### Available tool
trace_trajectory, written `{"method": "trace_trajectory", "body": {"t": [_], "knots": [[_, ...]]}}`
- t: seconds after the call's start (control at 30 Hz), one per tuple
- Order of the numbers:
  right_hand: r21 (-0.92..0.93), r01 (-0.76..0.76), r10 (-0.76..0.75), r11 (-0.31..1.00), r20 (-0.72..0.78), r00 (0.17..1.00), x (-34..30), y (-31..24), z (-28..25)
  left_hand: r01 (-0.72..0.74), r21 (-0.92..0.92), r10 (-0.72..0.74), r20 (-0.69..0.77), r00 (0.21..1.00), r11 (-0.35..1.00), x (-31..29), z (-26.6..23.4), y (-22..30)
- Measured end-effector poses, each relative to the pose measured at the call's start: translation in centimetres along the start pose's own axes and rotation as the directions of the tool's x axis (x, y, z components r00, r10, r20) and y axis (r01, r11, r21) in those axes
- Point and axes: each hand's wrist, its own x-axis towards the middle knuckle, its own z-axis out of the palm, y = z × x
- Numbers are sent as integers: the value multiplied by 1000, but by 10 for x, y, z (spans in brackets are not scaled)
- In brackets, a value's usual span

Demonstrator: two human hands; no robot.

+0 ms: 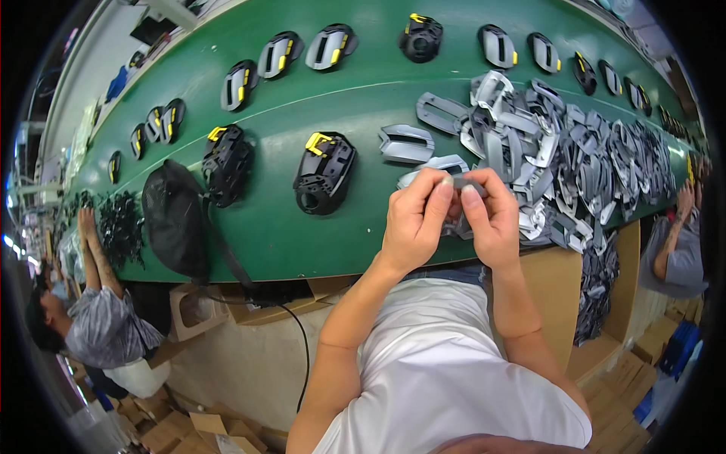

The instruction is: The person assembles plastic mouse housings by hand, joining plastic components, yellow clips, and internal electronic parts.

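My left hand and my right hand meet over the near edge of the green table. Between the thumbs and fingers of both hands is a grey plastic piece, mostly hidden by them. Just beyond my hands lie loose grey slotted shells, and to the right a large pile of similar grey shells. Left of my hands stands a black housing with a yellow clip at its far end. A second black housing with a yellow clip sits farther left.
A raised green strip along the back carries a black unit and several grey units with yellow tabs. A black bag lies at the left. Cardboard boxes stand below the edge. Co-workers work at both sides.
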Motion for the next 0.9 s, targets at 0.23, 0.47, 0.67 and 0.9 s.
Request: {"method": "trace_trajectory", "body": {"t": [0.23,0.47,0.67,0.9], "knots": [[-322,195,-189,926,50,981,-2,-20,6,148,-2,-146,125,981,989,-4,1,7],[-441,462,-478,770,80,875,-6,-17,5,123,-175,-94,163,982,977,-9,5,11],[-30,312,-311,949,31,950,-14,-5,7,63,-368,20,218,976,928,-11,3,9],[89,294,-293,952,-23,956,-15,-6,9,38,-235,-3,145,989,971,-12,8,13]]}}
